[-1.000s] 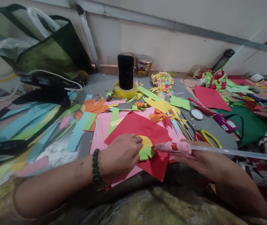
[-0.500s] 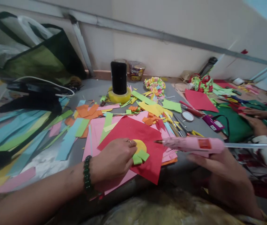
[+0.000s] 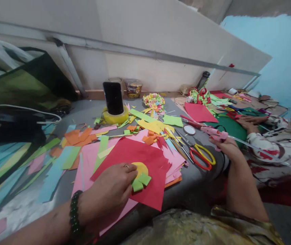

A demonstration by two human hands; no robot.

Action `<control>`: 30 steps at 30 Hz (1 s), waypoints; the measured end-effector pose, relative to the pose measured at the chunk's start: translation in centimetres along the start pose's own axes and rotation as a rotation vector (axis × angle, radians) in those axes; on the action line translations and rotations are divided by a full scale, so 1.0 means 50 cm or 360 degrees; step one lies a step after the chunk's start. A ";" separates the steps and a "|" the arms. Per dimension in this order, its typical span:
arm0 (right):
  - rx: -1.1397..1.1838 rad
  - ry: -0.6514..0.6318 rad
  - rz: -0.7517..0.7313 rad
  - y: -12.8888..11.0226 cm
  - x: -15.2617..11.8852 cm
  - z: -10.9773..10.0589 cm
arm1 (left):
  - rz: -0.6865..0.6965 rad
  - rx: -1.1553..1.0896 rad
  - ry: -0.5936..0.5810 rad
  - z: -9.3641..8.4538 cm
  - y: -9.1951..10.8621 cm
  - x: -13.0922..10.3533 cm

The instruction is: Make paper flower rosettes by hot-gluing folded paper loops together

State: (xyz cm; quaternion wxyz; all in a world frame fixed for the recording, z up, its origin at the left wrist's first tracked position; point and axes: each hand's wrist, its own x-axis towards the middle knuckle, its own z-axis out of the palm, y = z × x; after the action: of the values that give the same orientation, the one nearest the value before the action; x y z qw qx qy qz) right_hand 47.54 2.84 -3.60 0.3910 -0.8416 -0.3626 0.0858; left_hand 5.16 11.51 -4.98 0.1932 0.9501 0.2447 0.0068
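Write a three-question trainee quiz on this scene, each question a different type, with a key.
1. True or false: the pink glue gun in the right hand is touching the yellow paper piece at the left hand.
2. Multiple choice: what colour is the sheet directly beneath the yellow paper piece and its green pieces?
(a) blue (b) red (c) orange
3. Short answer: what stands in the yellow roll?

Key
1. False; the two are well apart.
2. b
3. A black phone.
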 end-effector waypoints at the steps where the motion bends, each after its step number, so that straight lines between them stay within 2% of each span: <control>1: 0.0017 -0.0036 0.0058 0.008 0.004 0.007 | 0.0008 -0.0008 0.0015 0.001 -0.001 -0.001; 4: 0.0049 -0.0139 0.0175 0.026 0.014 0.025 | -0.0016 -0.0006 -0.0020 -0.001 0.001 -0.002; 8: -0.0015 -0.0195 0.0130 0.034 0.028 0.035 | -0.0062 -0.0002 -0.0094 -0.007 0.007 0.001; 12: -0.0116 -0.0183 0.0086 0.023 0.026 0.028 | -0.0092 0.0030 -0.0135 -0.008 0.008 0.001; 15: -0.0281 -0.0123 -0.0001 0.010 0.003 0.011 | -0.0082 0.0017 -0.0095 -0.004 0.006 -0.002; 19: -0.0640 0.0027 0.0020 -0.014 -0.067 -0.020 | -0.0056 -0.0036 -0.0072 -0.004 0.006 -0.002; 20: -0.0691 0.0044 -0.0012 -0.025 -0.089 -0.026 | -0.0064 -0.0027 -0.0104 -0.006 0.008 0.000; 22: -0.0605 0.0017 -0.0232 -0.061 -0.128 -0.026 | -0.0097 0.0008 -0.0178 -0.011 0.013 0.003; 24: -0.0423 -0.0144 -0.0528 -0.114 -0.157 -0.007 | -0.0111 0.0053 -0.0232 -0.016 0.018 0.007; 27: -0.0213 -0.0442 -0.0925 -0.211 -0.172 0.058 | -0.0097 0.0106 -0.0224 -0.018 0.023 0.008; 30: -0.0317 -0.0761 -0.1064 -0.296 -0.154 0.149 | -0.0084 0.0103 -0.0149 -0.017 0.025 0.005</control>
State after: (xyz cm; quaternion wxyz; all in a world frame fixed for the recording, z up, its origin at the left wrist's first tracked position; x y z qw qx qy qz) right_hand 30.75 8.47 0.92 0.2189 -0.6677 -0.7027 0.1117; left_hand 5.86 10.91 -3.74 0.1738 0.9484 0.2603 -0.0508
